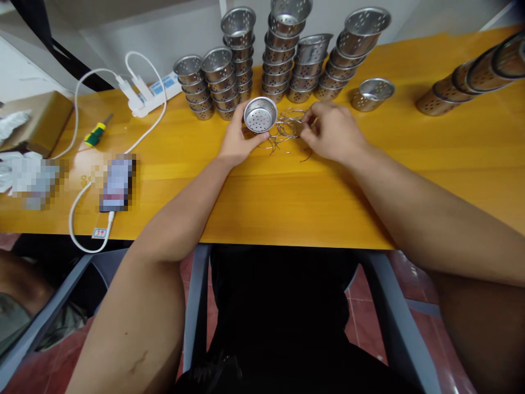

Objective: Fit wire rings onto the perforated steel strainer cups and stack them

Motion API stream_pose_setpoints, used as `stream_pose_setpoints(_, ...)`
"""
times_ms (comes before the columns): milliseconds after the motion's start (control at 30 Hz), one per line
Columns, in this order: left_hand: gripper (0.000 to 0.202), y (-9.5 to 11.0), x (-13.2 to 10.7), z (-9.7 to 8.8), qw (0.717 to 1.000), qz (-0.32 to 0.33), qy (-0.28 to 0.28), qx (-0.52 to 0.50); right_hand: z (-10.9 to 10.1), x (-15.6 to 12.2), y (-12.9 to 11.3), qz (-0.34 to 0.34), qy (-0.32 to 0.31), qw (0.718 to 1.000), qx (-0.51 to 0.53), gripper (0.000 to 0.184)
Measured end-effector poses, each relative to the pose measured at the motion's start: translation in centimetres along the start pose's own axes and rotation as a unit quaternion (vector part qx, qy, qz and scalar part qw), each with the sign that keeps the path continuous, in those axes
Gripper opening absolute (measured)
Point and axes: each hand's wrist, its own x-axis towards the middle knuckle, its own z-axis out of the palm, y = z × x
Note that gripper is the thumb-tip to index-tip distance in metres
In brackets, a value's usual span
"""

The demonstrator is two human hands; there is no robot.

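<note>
A small perforated metal cup (261, 116) is tipped so that its open top and holed bottom face me. My left hand (238, 139) grips it from the left, thumb at the near rim and fingers round the far side. Just right of the cup lies a loose tangle of thin curved metal wires (283, 131) on the table. My right hand (330, 128) is at the tangle's right edge, its thumb and forefinger pinched on a thin wire. The exact grip is partly hidden by the fingers. A single perforated cup (373, 96) stands beyond the right hand.
Tall stacks of perforated cups (281, 57) line the back of the table (287, 208). Another stack leans (463, 82) at far right. On the left are a power strip (151, 96) with white cables, a screwdriver (96, 133), a phone (117, 184) and a cardboard box (45, 120).
</note>
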Motion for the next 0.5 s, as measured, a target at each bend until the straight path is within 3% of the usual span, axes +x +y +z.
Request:
stream_pose_setpoints(167,0.12,1.7,0.0,0.1,1.0,-0.012,0.0,-0.002,-0.5,0.2,0.1,0.001,0.025,1.0,-0.012,0.003)
stream_pose_setpoints(367,0.118,1.0,0.0,0.1,1.0,-0.007,-0.004,0.005,-1.5,-0.1,-0.2,0.032,0.043,0.998,0.019,0.025)
stream_pose_setpoints(500,0.114,0.5,-0.2,0.2,1.0,-0.012,-0.006,0.019,-1.0,0.1,0.6,0.082,0.061,0.992,0.078,0.044)
